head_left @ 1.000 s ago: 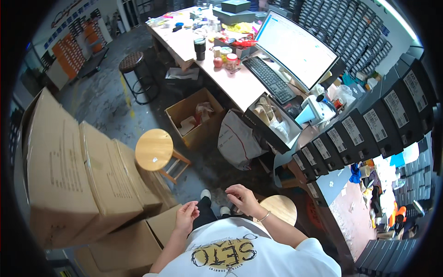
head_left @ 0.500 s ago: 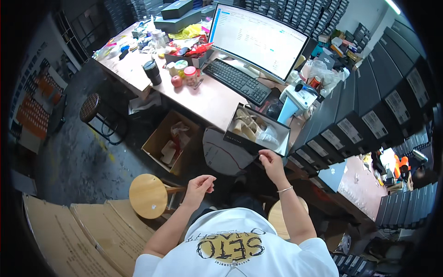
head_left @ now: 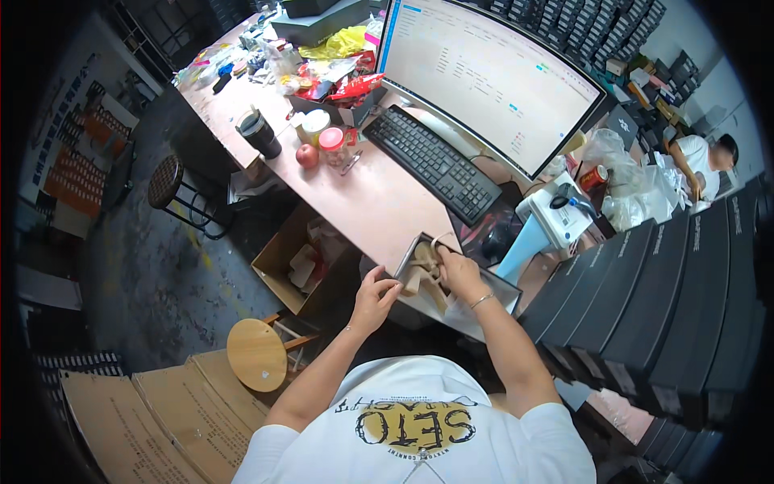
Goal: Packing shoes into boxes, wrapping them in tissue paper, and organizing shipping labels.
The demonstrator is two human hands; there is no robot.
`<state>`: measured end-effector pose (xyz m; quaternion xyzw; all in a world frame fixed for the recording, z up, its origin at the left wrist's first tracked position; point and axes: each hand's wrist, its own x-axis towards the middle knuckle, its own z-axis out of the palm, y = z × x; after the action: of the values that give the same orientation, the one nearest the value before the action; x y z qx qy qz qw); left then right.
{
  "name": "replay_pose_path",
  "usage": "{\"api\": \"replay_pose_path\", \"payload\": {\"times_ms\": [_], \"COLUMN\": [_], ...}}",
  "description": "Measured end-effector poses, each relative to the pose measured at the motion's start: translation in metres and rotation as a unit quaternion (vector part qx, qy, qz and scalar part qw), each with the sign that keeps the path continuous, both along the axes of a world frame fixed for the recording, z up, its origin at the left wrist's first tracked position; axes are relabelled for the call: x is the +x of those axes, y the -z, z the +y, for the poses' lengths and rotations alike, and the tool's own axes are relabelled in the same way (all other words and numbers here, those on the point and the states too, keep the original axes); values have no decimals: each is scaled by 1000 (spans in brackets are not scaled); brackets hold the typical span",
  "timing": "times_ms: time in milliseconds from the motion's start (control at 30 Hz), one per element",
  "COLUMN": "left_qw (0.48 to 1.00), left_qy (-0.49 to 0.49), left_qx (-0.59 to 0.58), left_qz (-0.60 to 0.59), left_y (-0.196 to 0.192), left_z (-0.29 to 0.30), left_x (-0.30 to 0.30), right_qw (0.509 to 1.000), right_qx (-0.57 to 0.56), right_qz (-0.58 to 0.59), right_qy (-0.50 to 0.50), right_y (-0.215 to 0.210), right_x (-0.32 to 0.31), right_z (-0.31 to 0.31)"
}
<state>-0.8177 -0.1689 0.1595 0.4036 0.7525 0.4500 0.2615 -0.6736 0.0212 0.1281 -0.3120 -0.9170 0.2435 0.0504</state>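
A dark shoebox with a pale inside (head_left: 509, 297) sits at the near edge of the desk, its lid off. In it lies a pair of beige strappy shoes (head_left: 421, 270). My right hand (head_left: 461, 278) reaches down into the box, fingers bent around the upper part of one shoe; the fingertips are partly hidden. Beside the box's left end is my left hand (head_left: 375, 300), thumb and fingers apart and holding nothing. Its fingertips come close to the box's rim; whether they touch I cannot tell.
Behind the box are a keyboard (head_left: 431, 161), a large monitor (head_left: 492, 77) and a white device with a blue handle-like part (head_left: 556, 214). Dark shoeboxes (head_left: 645, 282) are stacked at right. A wooden stool (head_left: 256, 355) and cartons (head_left: 161, 419) stand left. Another person (head_left: 697, 165) is far right.
My right hand has gone from the box's near edge into it, onto a shoe. My left hand has moved forward and up to the box's left end. The view has shifted closer to the desk.
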Motion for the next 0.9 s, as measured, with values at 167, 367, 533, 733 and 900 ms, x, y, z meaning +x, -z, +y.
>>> {"api": "replay_pose_path", "payload": {"times_ms": [167, 367, 533, 733, 900], "left_qw": [982, 948, 935, 927, 927], "left_qy": [136, 283, 313, 334, 340], "left_qx": [-98, -63, 11, -42, -74], "left_qz": [-90, 131, 164, 168, 138], "left_y": [-2, 12, 26, 17, 7], "left_z": [48, 50, 48, 51, 58], "left_x": [-27, -39, -55, -82, -87], "right_qw": [997, 992, 990, 976, 873], "right_qx": [29, 120, 140, 31, -186], "right_qz": [-37, -36, -10, 166, 309], "right_qy": [-54, 25, 22, 140, 329], "right_y": [-3, 4, -1, -22, -5], "right_x": [24, 19, -2, -24, 0], "right_z": [6, -9, -6, -8, -18]}}
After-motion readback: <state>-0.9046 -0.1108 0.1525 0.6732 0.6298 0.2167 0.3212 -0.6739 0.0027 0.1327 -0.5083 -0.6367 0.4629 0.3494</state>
